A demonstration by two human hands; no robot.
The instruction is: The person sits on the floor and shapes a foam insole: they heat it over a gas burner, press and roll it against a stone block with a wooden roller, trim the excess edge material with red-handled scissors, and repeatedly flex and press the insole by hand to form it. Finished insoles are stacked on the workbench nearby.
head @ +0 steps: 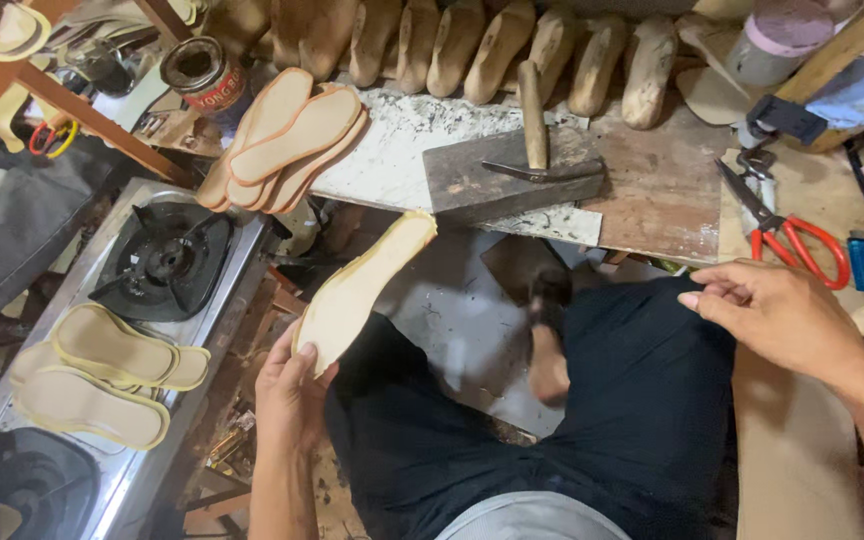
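My left hand [290, 395] grips the heel end of a pale yellow shoe insole [362, 287], which points up and to the right above my left thigh. Over my right knee hovers my right hand [777, 315], palm down, fingers loosely curled and holding nothing. It is just below the red-handled scissors [787, 232] on the workbench [652, 190]. My legs in dark trousers fill the lower middle.
A stack of insoles [287, 135] and a hammer [535, 125] on a dark block [507, 180] lie on the bench. A row of wooden shoe lasts [497, 45] lines the back. More insoles [112, 375] rest on a gas stove [167, 260] at left. A blue lighter [863, 262] lies at right.
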